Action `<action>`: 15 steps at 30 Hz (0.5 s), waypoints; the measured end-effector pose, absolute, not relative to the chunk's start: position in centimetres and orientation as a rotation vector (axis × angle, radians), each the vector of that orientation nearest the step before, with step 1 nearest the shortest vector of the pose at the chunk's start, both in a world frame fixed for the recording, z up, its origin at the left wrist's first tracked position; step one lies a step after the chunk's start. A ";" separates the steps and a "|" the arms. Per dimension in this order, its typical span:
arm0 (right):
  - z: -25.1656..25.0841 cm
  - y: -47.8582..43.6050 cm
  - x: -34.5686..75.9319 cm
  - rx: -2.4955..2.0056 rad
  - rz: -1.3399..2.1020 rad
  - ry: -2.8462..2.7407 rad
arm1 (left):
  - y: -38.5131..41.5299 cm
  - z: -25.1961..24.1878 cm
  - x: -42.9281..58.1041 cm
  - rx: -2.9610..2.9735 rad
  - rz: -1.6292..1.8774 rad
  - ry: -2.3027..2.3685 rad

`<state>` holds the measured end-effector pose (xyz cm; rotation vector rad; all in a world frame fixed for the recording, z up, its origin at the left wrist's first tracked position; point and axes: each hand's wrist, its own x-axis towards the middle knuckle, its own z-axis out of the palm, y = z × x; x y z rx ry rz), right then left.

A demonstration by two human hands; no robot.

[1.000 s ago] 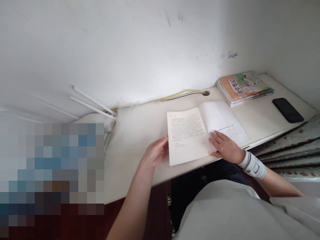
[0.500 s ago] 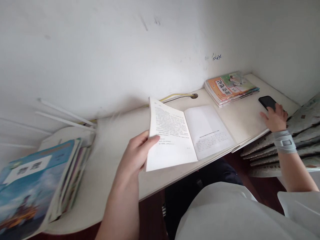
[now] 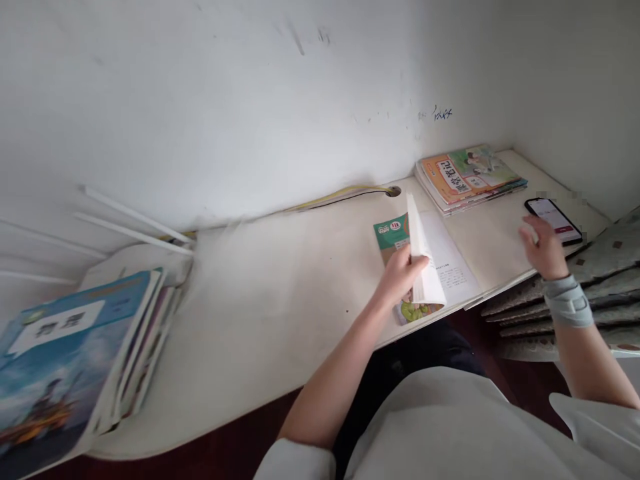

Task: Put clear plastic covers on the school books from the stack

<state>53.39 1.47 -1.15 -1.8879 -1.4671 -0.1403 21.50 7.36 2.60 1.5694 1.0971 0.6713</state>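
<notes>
An open book (image 3: 453, 270) lies at the desk's front edge, with a bundle of its pages standing nearly upright. My left hand (image 3: 400, 277) pinches that bundle, thumb on the printed side. Beneath it, part of a green and brown cover rests flat on the desk. My right hand (image 3: 546, 252), with a grey band on the wrist, hovers just left of a black phone (image 3: 560, 225) and holds nothing. Its thumb and forefinger are apart; the other fingers are partly hidden. The phone lies face up, its screen lit.
Behind the phone, a stack of booklets (image 3: 467, 177) sits against the wall. Thick textbooks (image 3: 75, 360) lie at the desk's left end beside white rods (image 3: 135, 217). Cables (image 3: 340, 197) run along the back edge into a hole. Patterned fabric (image 3: 605, 280) hangs at right.
My left hand has swung the book's left-hand pages rightward and up, exposing the cover underneath. The phone's screen has gone from dark to lit, and my right hand has drawn off it leftward.
</notes>
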 end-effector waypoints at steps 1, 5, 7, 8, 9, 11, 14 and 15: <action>-1.2 1.4 51.2 -1.784 0.092 -1.470 | 7.2 2.1 22.1 1.622 0.660 1.102; -1.6 1.6 44.6 -1.530 0.722 -1.458 | 6.1 1.4 22.7 1.765 0.664 0.996; -1.8 2.1 43.6 -1.566 0.701 -1.504 | 5.7 1.1 21.4 1.829 0.689 0.977; -1.9 2.4 43.5 -1.593 0.689 -1.527 | 5.5 0.8 20.4 1.904 0.720 1.024; -2.1 2.7 43.7 -1.614 0.704 -1.544 | 5.4 0.4 19.2 2.011 0.756 1.103; -2.2 3.3 44.1 -1.645 0.794 -1.557 | 5.2 -0.8 16.9 2.255 0.777 1.303; -2.6 3.9 43.8 -1.709 0.796 -1.588 | 4.8 -2.9 14.2 2.488 0.513 1.517; -2.7 4.1 43.4 -1.737 0.742 -1.608 | 4.5 -3.5 13.7 2.527 0.388 1.560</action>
